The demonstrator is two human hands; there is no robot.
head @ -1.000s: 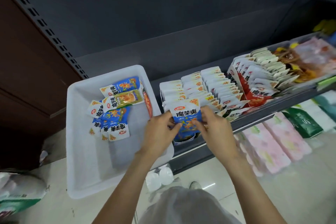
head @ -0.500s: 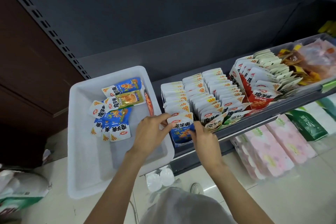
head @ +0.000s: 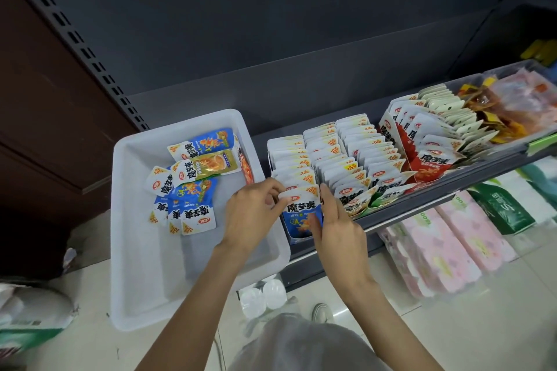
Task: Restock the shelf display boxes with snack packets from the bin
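Observation:
A blue snack packet [head: 301, 210] stands at the front of the leftmost row in the display box [head: 294, 238] on the shelf. My left hand [head: 251, 214] pinches its top left corner. My right hand [head: 334, 220] holds its right edge, thumb across the lower front. Behind it stand several rows of packets [head: 334, 153]. To the left, a white bin [head: 141, 250] holds several loose blue packets [head: 193, 205] and one yellow-green packet [head: 211, 167] at its far end.
A red display box of packets [head: 428, 156] and a clear tray of orange snacks [head: 512, 105] stand further right on the shelf. Pink tissue packs [head: 446, 244] and green packs [head: 506, 208] lie below. Two white caps [head: 262, 295] sit on the floor.
Both hands have brought the blue packet down and forward from above the row into the front of the leftmost row. The bin's contents have not moved.

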